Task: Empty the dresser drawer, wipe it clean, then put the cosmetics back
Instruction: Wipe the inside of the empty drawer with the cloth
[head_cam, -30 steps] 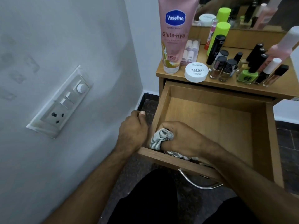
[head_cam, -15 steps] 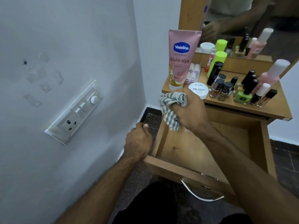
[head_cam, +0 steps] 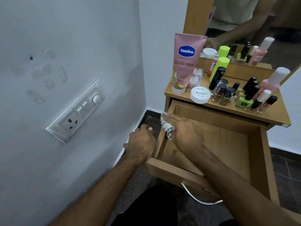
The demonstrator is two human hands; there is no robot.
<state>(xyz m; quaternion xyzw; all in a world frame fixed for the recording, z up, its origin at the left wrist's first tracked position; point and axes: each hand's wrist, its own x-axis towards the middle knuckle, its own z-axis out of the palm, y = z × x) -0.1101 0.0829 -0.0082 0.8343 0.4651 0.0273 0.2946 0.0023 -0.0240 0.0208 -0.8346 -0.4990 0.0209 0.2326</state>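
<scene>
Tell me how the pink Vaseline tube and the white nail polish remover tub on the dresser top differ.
The Vaseline tube is tall and pink, standing upright on its white cap; the nail polish remover tub is low, round and white, lying flat. The tube stands at the top's left end, behind the tub; the tub sits at the front edge, just above the open drawer. Both carry printed labels and stand on the dresser top.

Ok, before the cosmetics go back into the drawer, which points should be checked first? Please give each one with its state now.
1. Drawer empty: ok, as far as the arm lets one see.
2. Drawer pulled fully open: ok.
3. Left side wall wiped: not ok, right hand presses the cloth there.
4. Drawer steadied: ok, left hand grips its left front corner.
5. Floor dry: cannot tell.
6. Cosmetics within reach: ok, Vaseline tube and nail polish jar stand on top.
</scene>
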